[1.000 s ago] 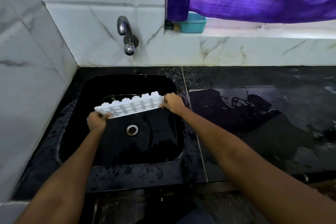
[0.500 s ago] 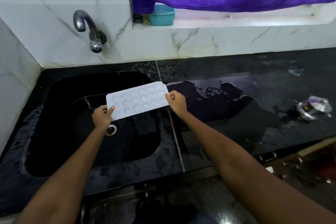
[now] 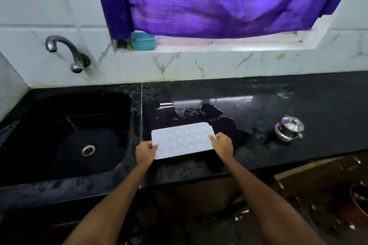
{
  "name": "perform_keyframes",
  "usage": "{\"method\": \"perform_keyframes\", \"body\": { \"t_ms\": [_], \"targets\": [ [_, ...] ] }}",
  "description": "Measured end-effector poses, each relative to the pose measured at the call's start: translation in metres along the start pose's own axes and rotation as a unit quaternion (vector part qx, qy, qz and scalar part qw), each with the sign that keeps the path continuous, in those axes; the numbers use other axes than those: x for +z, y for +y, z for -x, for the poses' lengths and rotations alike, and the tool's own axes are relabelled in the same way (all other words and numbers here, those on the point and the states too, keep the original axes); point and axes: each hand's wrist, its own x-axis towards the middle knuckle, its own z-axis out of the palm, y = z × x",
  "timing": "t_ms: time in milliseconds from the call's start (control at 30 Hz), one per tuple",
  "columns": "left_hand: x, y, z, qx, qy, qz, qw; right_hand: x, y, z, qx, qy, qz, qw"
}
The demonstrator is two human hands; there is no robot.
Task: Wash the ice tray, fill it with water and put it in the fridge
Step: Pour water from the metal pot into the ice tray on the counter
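Observation:
The white ice tray (image 3: 183,139) is held flat over the wet black counter (image 3: 278,101), just right of the sink (image 3: 79,135). Its face toward me shows rows of rounded bumps. My left hand (image 3: 145,152) grips the tray's left end with the thumb on top. My right hand (image 3: 224,144) pinches its right end. The metal tap (image 3: 65,51) juts from the tiled wall above the sink's left part; no water runs from it. The fridge is not in view.
A puddle (image 3: 199,112) spreads on the counter behind the tray. A small steel lidded pot (image 3: 289,129) lies on the counter to the right. A teal tub (image 3: 143,41) sits on the window ledge under a purple curtain (image 3: 219,0). A red bucket (image 3: 356,207) stands at lower right.
Both hands carried the tray from over the sink rightward to above the counter. It turned from tilted with its compartments showing to flat with the bumpy side toward me.

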Motion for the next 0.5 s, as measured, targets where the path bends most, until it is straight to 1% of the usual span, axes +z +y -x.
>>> {"method": "perform_keyframes", "body": {
  "t_ms": [100, 167, 267, 400, 500],
  "targets": [
    [0.021, 0.001, 0.015, -0.002, -0.022, -0.011, 1.0, -0.015, 0.019, 0.005, -0.006, -0.018, 0.044, 0.999],
    [0.028, 0.006, 0.022, 0.004, -0.051, -0.049, 0.997, -0.021, 0.03, 0.007, -0.012, -0.042, 0.087, 0.995],
    [0.035, 0.01, 0.029, 0.017, -0.043, -0.1, 0.994, -0.027, 0.035, 0.008, -0.028, -0.068, 0.136, 0.988],
    [0.04, 0.013, 0.038, 0.015, 0.002, -0.151, 0.988, -0.033, 0.032, 0.007, -0.04, -0.055, 0.118, 0.991],
    [0.044, 0.021, 0.05, 0.016, 0.012, -0.195, 0.981, -0.048, 0.038, 0.005, -0.046, -0.011, 0.072, 0.996]
  ]
}}
